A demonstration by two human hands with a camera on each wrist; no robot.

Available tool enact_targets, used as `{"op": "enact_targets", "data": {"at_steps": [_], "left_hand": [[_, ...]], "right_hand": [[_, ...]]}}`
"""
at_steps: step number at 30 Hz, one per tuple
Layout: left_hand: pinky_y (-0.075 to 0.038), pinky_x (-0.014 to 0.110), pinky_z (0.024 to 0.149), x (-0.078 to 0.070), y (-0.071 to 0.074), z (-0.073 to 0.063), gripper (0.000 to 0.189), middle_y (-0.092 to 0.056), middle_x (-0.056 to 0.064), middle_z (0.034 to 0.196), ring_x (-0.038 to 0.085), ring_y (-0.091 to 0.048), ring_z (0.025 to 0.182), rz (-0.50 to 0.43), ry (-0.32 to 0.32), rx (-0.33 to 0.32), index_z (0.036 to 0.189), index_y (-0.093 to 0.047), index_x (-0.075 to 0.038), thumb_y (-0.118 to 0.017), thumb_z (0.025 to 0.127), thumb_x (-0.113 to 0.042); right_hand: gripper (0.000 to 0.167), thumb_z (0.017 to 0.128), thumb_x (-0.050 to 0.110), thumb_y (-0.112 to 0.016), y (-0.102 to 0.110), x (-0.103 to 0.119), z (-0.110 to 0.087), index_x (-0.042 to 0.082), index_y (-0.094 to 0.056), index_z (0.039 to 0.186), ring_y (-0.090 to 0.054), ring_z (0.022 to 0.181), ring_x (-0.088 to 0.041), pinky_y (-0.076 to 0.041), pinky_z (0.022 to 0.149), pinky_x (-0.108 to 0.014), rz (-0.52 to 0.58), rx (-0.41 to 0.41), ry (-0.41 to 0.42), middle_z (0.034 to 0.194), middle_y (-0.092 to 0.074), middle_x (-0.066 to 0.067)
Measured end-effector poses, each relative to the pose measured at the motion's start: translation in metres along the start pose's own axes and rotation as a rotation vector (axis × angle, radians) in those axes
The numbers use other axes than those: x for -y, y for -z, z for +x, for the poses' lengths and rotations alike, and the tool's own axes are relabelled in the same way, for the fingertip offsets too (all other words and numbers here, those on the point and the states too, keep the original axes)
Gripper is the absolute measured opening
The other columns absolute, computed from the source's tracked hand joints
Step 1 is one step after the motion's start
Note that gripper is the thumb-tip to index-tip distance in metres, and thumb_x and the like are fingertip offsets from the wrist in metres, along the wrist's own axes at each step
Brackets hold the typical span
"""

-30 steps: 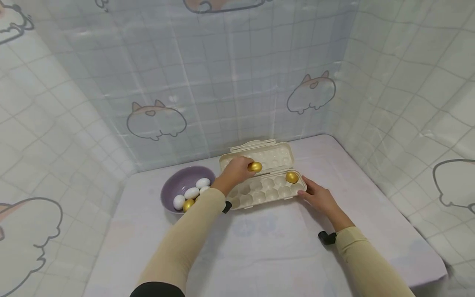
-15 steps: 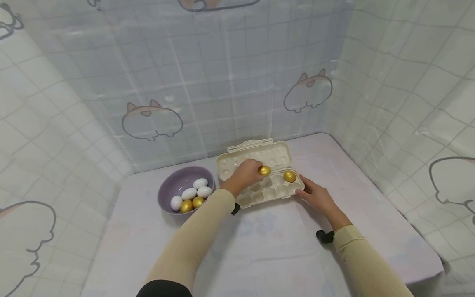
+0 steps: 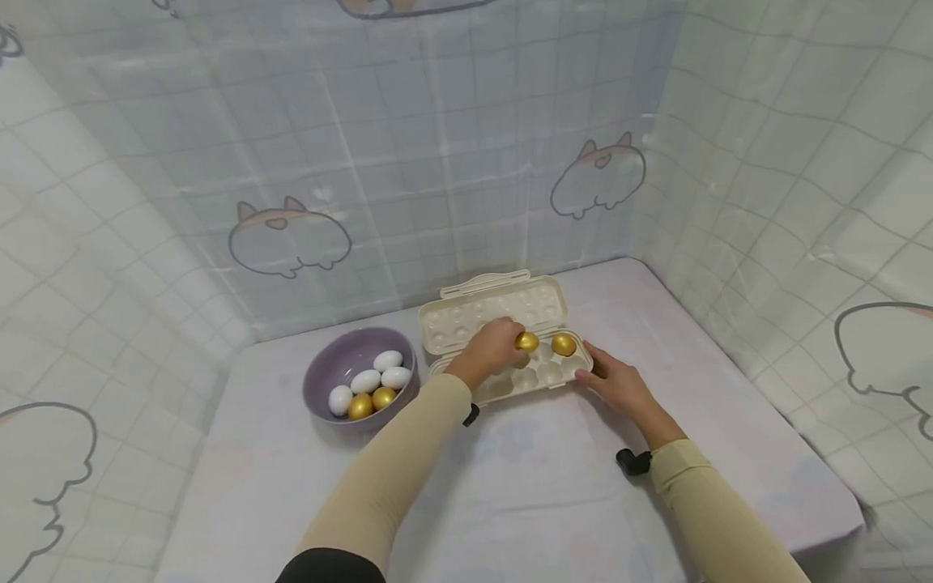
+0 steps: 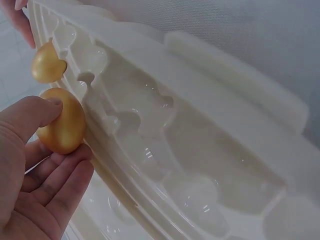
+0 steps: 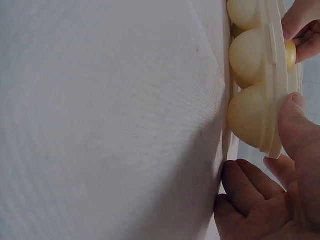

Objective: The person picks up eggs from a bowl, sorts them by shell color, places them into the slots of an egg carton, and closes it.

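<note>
Head view: egg carton (image 3: 548, 373) lies w/ lid (image 3: 547, 296) flipped back. L hand (image 3: 490, 350) has a gold egg (image 3: 528, 342) pinched over carton's back row, near the seated egg (image 3: 564, 344) at that row's R end. R hand (image 3: 615, 385) grips carton's R end. Bowl (image 3: 324, 368) sits just L of carton w/ 4 white eggs (image 3: 365, 381) & 2 more gold eggs (image 3: 360, 406). L wrist view: thumb's on top of the held egg, fingertips below, egg up by carton's rim; can't tell if it touches the seated egg. Shell looks smooth & glossy, so a loose pinch could prob. let it slip & roll off carton, or drop crooked btwn cells. Coming in too close to the seated egg could knock that one, too. R wrist view: R thumb's on carton's rim w/ forefinger just round the end; other fingers hang loosely below. Gold egg shows past carton's far edge w/ L hand on it. Risk, imo: carton's light-looking, so if R grip slackens, a hard push from L could tip or slide it.
</note>
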State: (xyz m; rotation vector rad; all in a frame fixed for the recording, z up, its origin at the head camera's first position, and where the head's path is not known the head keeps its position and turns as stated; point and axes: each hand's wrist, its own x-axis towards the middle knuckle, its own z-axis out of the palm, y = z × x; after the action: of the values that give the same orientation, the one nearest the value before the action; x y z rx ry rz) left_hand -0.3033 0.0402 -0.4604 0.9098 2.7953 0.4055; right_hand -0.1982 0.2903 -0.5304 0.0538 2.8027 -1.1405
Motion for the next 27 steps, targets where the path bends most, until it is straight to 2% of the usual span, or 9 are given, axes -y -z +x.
{"op": "enact_targets", "data": {"at_steps": [16, 27], "left_hand": [[-0.054, 0.03, 0.081, -0.013, -0.01, 0.008, 0.017, -0.065, 0.002, 0.101, 0.014, -0.059, 0.086, 0.184, -0.113, -0.002, 0.109, -0.074, -0.011, -0.076, 0.097, -0.022], [-0.053, 0.027, 0.081, -0.021, -0.02, 0.015, 0.021, -0.065, 0.0, 0.106, 0.012, -0.059, 0.087, 0.214, -0.096, 0.024, 0.117, -0.077, -0.014, -0.075, 0.098, -0.021]], "right_hand": [[0.08, 0.104, 0.052, -0.062, 0.002, -0.001, 0.001, 0.019, -0.028, 0.168, -0.038, 0.153, -0.046, -0.034, 0.123, -0.063, 0.008, 0.001, -0.008, 0.163, -0.043, -0.02], [0.08, 0.104, 0.054, -0.061, 0.0, 0.0, 0.001, 0.022, -0.027, 0.168, -0.036, 0.154, -0.047, -0.033, 0.123, -0.065, 0.015, 0.013, -0.023, 0.165, -0.042, -0.018]]}}
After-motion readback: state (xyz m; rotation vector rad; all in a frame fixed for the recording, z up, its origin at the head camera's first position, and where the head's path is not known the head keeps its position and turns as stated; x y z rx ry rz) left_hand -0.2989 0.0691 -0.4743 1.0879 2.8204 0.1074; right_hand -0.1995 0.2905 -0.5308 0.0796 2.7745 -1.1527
